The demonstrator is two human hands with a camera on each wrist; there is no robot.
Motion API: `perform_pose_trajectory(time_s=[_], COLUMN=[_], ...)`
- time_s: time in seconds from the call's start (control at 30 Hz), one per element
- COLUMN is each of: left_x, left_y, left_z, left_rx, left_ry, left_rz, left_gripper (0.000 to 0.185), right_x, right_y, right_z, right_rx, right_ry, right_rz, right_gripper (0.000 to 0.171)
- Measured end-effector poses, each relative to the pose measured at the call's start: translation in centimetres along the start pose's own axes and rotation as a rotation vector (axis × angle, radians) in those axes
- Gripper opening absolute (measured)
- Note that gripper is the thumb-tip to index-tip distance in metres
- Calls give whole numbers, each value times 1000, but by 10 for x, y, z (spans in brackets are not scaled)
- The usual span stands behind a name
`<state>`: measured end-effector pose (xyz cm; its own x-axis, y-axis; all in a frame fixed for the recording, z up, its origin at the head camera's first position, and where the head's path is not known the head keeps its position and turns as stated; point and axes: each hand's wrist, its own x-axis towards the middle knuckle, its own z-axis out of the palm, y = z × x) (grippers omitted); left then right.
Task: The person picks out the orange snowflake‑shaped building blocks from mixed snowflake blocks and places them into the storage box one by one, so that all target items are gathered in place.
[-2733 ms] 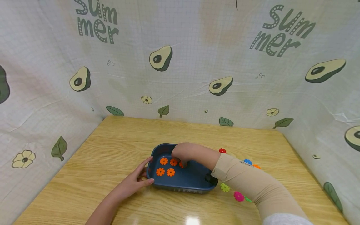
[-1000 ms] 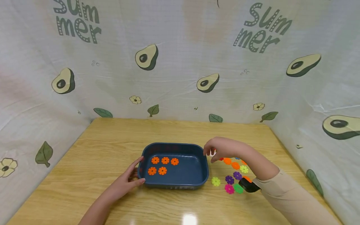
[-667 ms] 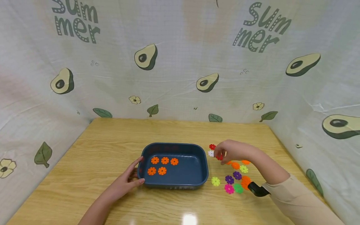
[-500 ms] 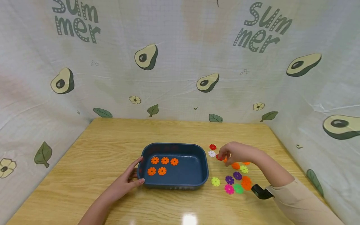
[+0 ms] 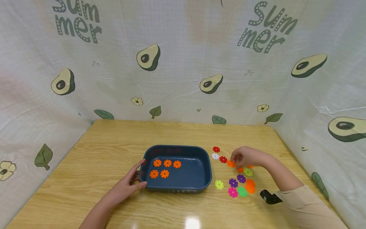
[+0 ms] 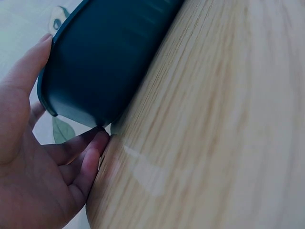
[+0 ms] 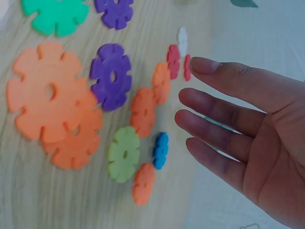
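A dark blue tray sits mid-table with several orange flower discs lying flat in its left half. My left hand holds the tray's left end, thumb along the rim and fingers curled against the lower corner of the tray. My right hand hovers over the loose discs right of the tray, fingertips just above an orange disc. In the right wrist view the right hand is spread with straight fingers and holds nothing; small orange discs lie under it.
Loose discs lie right of the tray: red, white, purple, yellow, pink, green, a large orange one. Avocado-print cloth walls enclose the wooden table on three sides.
My right hand left the tray, moved right and came down over the loose discs. The left hand and the tray stayed put.
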<state>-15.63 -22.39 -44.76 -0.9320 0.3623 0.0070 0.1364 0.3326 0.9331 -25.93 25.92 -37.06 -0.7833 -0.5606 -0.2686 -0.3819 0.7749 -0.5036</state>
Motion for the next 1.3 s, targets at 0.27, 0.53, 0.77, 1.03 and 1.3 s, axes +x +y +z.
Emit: perform_pose_trajectory(time_s=[0.27, 0.53, 0.77, 1.03, 1.3], left_x=[0, 0, 0, -1, 0], left_y=[0, 1, 0, 0, 0], left_z=[-1, -1, 0, 1, 1], left_rx=[-6, -6, 12, 32, 24], left_ry=[-1, -5, 6, 15, 19], left_rz=[1, 8, -4, -46, -44], left_gripper=[79, 79, 79, 79, 79], right_x=[0, 0, 2, 4, 5], right_y=[20, 32, 36, 38, 36], right_z=[4, 9, 12, 14, 15], right_rx=[49, 69, 72, 84, 102], right_ry=[8, 13, 27, 20, 11], right_rz=[7, 18, -5, -6, 13], right_gripper=[18, 21, 23, 24, 25])
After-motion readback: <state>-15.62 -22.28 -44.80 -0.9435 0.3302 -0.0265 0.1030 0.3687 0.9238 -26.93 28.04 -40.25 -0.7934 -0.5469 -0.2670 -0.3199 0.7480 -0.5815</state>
